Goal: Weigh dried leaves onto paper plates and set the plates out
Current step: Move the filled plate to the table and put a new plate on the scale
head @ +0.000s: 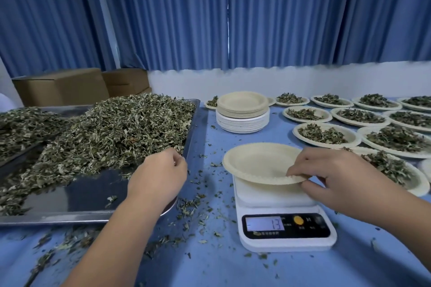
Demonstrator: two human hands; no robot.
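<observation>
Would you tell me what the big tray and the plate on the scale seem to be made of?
Tray: likely polished steel, going by its mirror-like reflections. Plate: apparently moulded paper pulp, with a matte cream surface and a crimped rim.

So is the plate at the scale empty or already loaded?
Empty: the plate shows a bare inside, nothing in it; the right hand pinches its near rim.

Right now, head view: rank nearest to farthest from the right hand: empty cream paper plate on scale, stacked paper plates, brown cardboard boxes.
1. Cream paper plate: pinched by right hand.
2. Stacked paper plates: centre back.
3. Cardboard boxes: far left.
</observation>
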